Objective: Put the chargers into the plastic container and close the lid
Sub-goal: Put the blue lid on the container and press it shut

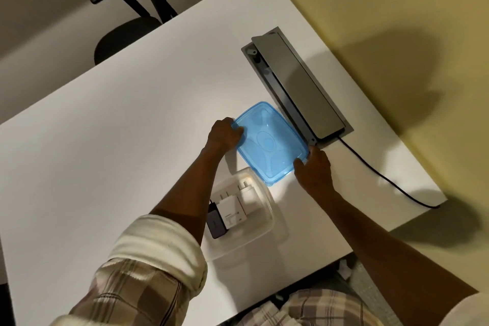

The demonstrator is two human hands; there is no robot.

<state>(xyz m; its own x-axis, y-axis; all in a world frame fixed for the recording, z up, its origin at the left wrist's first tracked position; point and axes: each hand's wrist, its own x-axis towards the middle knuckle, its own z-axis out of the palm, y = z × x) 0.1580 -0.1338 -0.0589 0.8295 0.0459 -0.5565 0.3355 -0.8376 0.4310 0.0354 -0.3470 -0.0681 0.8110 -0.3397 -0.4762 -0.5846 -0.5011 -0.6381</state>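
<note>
A translucent blue lid (270,141) is held between both hands, just beyond the clear plastic container (260,233) on the white desk. My left hand (225,135) grips the lid's left corner. My right hand (315,167) grips its near right corner. Inside the open container lie two white chargers (232,210) (250,197) with their prongs pointing away from me, and a dark charger (215,222) at the left, partly hidden by my left forearm. The lid's near corner overlaps the container's far rim.
A grey cable box with a raised flap (296,82) is set into the white desk (119,127) right behind the lid. A black cable (383,177) runs from it to the desk's right edge. A black office chair (127,29) stands beyond the far edge.
</note>
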